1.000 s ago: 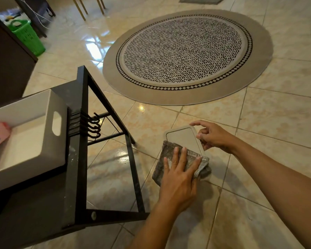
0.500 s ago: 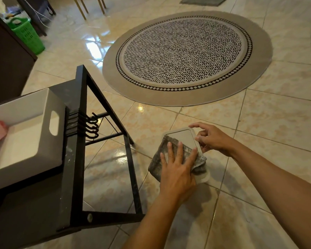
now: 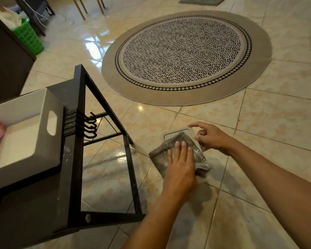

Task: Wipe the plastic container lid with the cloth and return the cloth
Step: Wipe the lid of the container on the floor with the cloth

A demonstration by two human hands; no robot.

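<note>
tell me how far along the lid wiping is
Done: cloth and plastic lid are picked up. In hand: the left hand presses the cloth flat over most of the lid, while the right hand grips its edge. Left: finish wiping, then return the cloth.

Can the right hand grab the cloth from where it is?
Probably yes. The right hand holds the lid's edge right beside the cloth, nothing between them. But the left hand lies flat on the cloth, pinning it.

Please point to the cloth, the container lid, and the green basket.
cloth (image 3: pixel 161 155): head view, bare left part.
container lid (image 3: pixel 172 133): head view, far rim.
green basket (image 3: pixel 30 37): head view, side wall.
</note>
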